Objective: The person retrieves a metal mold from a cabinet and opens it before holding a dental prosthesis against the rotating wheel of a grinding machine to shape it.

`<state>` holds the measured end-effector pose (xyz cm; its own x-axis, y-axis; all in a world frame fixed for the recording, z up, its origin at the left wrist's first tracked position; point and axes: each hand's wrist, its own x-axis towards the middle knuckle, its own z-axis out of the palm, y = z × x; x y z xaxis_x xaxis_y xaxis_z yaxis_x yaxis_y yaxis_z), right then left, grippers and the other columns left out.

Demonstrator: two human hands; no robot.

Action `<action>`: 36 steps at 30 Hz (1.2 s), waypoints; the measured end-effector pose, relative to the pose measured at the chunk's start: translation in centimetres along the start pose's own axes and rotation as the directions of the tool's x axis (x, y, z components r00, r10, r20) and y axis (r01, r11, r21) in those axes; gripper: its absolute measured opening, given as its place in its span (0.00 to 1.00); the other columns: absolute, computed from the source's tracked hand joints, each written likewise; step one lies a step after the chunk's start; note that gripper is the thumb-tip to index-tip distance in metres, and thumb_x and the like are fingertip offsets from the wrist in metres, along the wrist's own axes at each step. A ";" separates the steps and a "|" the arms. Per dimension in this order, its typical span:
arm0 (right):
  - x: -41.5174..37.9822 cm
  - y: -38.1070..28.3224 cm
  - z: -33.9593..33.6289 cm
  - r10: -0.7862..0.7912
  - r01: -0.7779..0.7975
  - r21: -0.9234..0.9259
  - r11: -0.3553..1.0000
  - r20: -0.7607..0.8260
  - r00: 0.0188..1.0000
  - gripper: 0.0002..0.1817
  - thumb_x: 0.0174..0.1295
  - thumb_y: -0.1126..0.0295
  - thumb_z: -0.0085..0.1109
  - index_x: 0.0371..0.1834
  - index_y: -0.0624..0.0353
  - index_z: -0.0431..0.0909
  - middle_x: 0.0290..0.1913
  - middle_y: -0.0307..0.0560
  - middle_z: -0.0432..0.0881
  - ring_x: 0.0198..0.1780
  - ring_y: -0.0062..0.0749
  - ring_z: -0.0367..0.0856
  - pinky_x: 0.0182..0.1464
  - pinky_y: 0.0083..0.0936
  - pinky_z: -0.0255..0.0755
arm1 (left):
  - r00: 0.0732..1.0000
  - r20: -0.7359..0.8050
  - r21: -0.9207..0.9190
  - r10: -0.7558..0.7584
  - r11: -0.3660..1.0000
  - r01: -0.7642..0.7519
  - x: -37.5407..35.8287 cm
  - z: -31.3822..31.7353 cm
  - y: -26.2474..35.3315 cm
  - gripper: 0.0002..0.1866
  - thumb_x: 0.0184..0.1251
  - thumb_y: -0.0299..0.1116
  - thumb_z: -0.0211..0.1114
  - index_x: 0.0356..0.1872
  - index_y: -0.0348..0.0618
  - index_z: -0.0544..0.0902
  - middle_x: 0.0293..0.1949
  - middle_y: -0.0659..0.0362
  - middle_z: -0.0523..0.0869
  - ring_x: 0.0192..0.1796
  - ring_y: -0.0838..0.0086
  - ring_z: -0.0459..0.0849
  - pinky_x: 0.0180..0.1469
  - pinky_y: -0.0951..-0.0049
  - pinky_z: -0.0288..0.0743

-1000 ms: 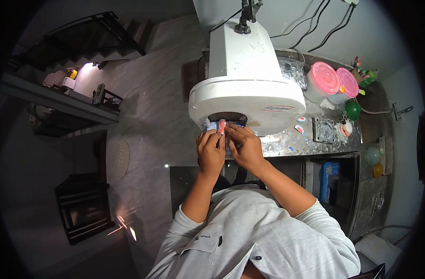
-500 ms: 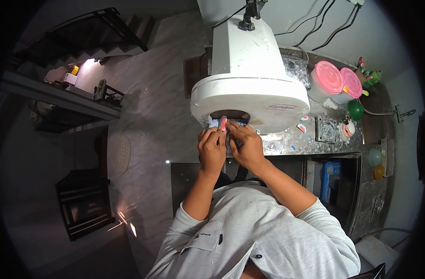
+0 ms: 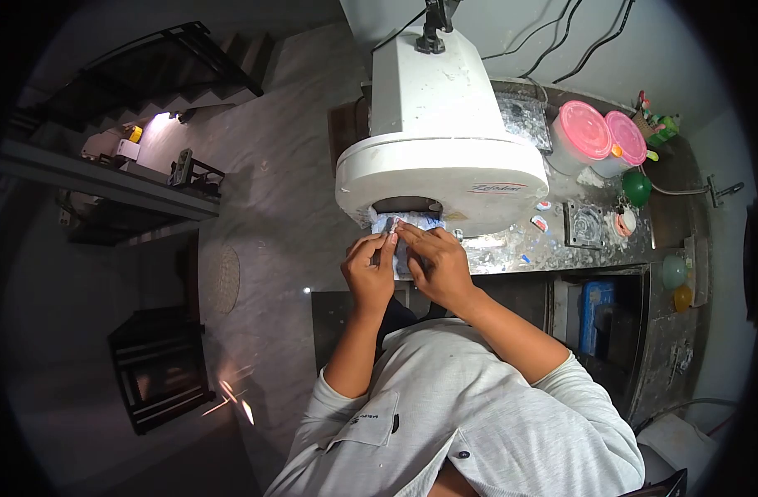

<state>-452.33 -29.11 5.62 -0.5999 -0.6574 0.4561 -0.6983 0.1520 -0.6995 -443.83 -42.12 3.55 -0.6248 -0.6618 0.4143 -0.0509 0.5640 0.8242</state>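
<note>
My left hand (image 3: 369, 269) and my right hand (image 3: 441, 263) meet at the mouth of a white bench machine (image 3: 441, 170). Pinched between their fingertips is a small pink-and-white piece (image 3: 393, 224) that looks like a denture. Only its pale edge shows; fingers cover most of it. The fingers of both hands are bent and pressed together around it. Below the piece, a blue-and-white patterned cloth (image 3: 429, 221) lies along the lower lip of the machine's dark opening (image 3: 405, 205).
On the bench (image 3: 511, 248) to the right are red, white and blue fragments (image 3: 540, 224), a square metal plate (image 3: 584, 225) and a pink-and-white dental model (image 3: 624, 222). Behind them stand pink-lidded tubs (image 3: 584, 130), a green ball (image 3: 636, 189) and a tap (image 3: 714, 192).
The piece has turned in my fingers, so its pink face no longer shows. My left hand has shifted slightly left and down, and more of the cloth is visible.
</note>
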 end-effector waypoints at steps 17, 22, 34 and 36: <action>-0.3 0.7 0.0 -0.010 0.011 0.008 1.000 -0.047 0.999 0.30 0.52 0.82 0.66 0.64 0.61 0.82 0.56 0.50 0.87 0.46 0.43 0.82 0.51 0.37 0.76 | 0.934 0.045 0.147 0.354 0.923 -0.357 0.5 0.2 0.2 0.07 0.62 0.19 0.74 0.40 0.34 0.89 0.40 0.51 0.91 0.40 0.59 0.88 0.46 0.63 0.79; 0.1 0.6 -0.1 -0.050 0.047 -0.054 0.997 -0.073 0.996 0.30 0.52 0.83 0.66 0.63 0.60 0.82 0.55 0.49 0.86 0.47 0.47 0.82 0.52 0.39 0.78 | 0.920 0.136 0.145 0.368 0.911 -0.385 0.7 -0.3 0.5 0.09 0.62 0.19 0.73 0.43 0.35 0.90 0.41 0.53 0.91 0.40 0.60 0.87 0.46 0.63 0.77; 0.7 1.0 0.6 0.009 -0.017 -0.074 0.997 -0.103 0.995 0.21 0.56 0.78 0.72 0.55 0.59 0.86 0.52 0.49 0.86 0.48 0.47 0.84 0.49 0.37 0.80 | 0.940 0.113 0.166 0.322 0.927 -0.337 0.4 -0.3 0.5 0.07 0.65 0.19 0.70 0.43 0.36 0.89 0.39 0.55 0.89 0.42 0.61 0.86 0.47 0.61 0.75; 0.9 0.7 0.7 0.000 -0.008 -0.068 0.998 -0.119 0.993 0.21 0.56 0.78 0.71 0.55 0.59 0.86 0.52 0.50 0.86 0.48 0.48 0.84 0.50 0.38 0.80 | 0.940 0.089 0.182 0.330 0.922 -0.341 0.9 -0.2 0.4 0.07 0.64 0.18 0.71 0.42 0.36 0.90 0.39 0.54 0.90 0.41 0.60 0.87 0.47 0.61 0.77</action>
<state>-453.12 -30.14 5.18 -0.6419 -0.5651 0.5183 -0.7186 0.2072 -0.6639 -444.26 -42.61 4.33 -0.6736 -0.3918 0.6267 0.0243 0.8358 0.5486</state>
